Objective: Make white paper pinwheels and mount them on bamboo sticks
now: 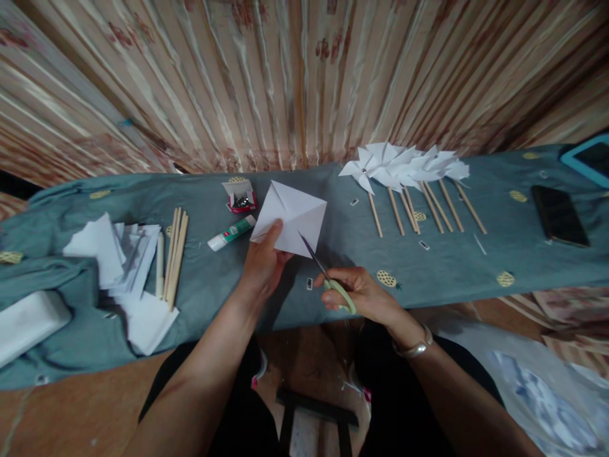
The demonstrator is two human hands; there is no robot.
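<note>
A square white sheet of paper (297, 206) with crease lines is held above the table by my left hand (269, 257), thumb on top and fingers beneath. My right hand (356, 292) grips scissors (340, 295) with pale green handles. Their dark blades reach into the near right part of the sheet, pointing toward its middle. Just left of the paper lie a green and white glue stick (231, 233) and an opened small red box (242, 201) of dark metal pieces.
Several white paper pinwheels (404, 166) on wooden sticks lie at the back right. A phone (560, 216) and a blue-edged device (590, 158) are far right. Loose wooden sticks (176, 257), white paper pieces (111, 251) and a white case (31, 324) are on the left.
</note>
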